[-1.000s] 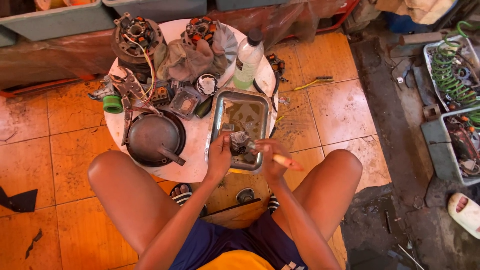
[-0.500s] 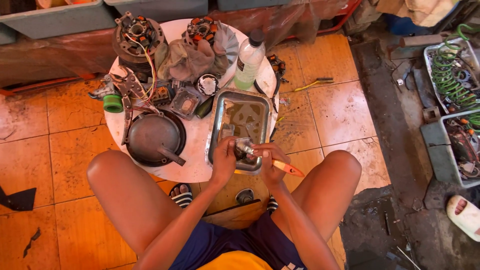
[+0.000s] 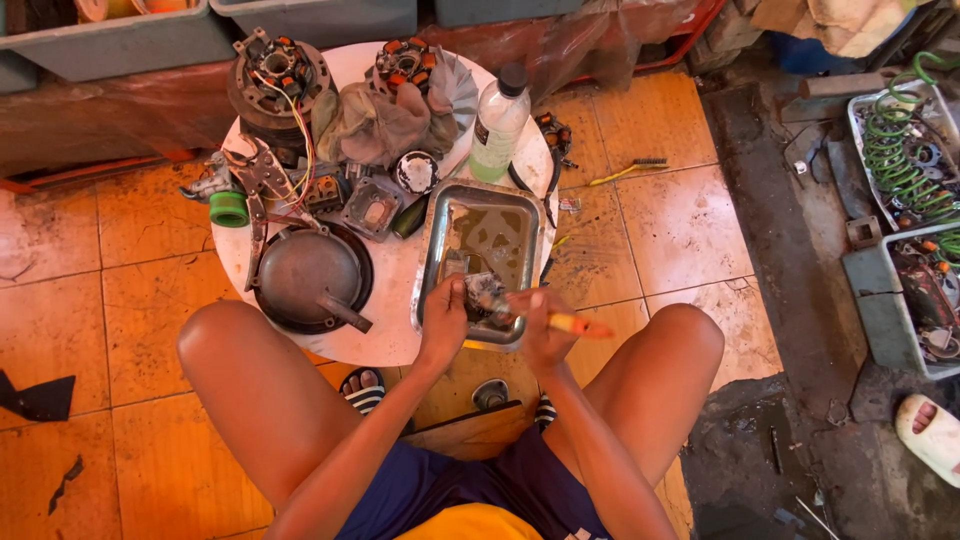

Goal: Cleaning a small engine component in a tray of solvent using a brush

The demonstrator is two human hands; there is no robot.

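Over a metal tray (image 3: 530, 215) at the round table's (image 3: 400, 335) near edge, the left hand (image 3: 444, 318) grips a small greasy part (image 3: 481, 291) while the right hand (image 3: 540, 325), clasping an orange-handled brush (image 3: 568, 323), scrubs it; turning the part looks next.

Even, warm daylight fills the scene; the orange floor tiles (image 3: 110, 310) are brightly lit and saturated. Shadows are soft and short, darkest beneath the round table (image 3: 395, 345) and between the knees. Glare shows on the metal tray (image 3: 432, 262) rim and on the bottle (image 3: 498, 125). Focus is sharp centrally; the right hand (image 3: 540, 325) shows slight motion blur. Wide-angle distortion bends the frame's edges.
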